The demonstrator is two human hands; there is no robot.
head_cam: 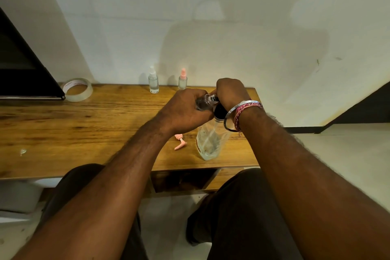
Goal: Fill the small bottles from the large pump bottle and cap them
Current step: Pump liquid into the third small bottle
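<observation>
A small clear bottle [204, 102] is gripped in the left hand [185, 110] and held tilted with its mouth at the black pump head [219, 110] of the large pump bottle [210, 143], which stands near the desk's [84, 133] front edge — presumably so liquid lands inside. The right hand [231, 93] is curled over the pump top, apparently to press it. 2 capped small bottles [153, 82] are kept back by the wall, and a loose pink cap [180, 142] lies just left of the pump bottle — likely for the bottle being filled.
</observation>
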